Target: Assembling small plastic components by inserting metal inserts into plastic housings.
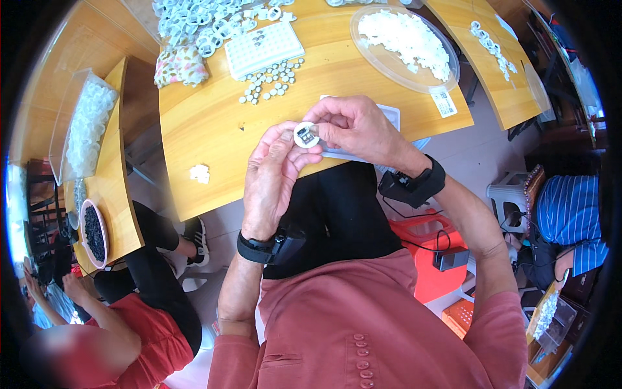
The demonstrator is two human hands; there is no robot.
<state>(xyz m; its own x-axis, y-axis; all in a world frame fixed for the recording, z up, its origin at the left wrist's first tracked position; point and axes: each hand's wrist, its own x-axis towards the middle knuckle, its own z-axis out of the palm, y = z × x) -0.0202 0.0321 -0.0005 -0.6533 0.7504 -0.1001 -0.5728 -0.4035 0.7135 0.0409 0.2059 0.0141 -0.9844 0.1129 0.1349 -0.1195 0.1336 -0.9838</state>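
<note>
Above the near edge of the wooden table (214,123), I hold a small round white housing (306,134) with a dark electronic part inside. My left hand (272,172) has closed its thumb and fingers on the left side of the housing. My right hand (356,126) pinches at the right side; whether its fingertips hold a separate small piece cannot be seen. Partly hidden beneath the right hand is a shallow white tray (391,115). Several small silvery discs (265,83), like button cells, lie loose beyond the hands, beside a white grid tray (262,53).
Round white parts (210,19) are heaped at the back left near a floral cloth bundle (178,68). A round clear tray (455,72) of white pieces sits back right. Small white pieces (199,173) lie front left. Co-workers sit left (152,324) and right (567,207).
</note>
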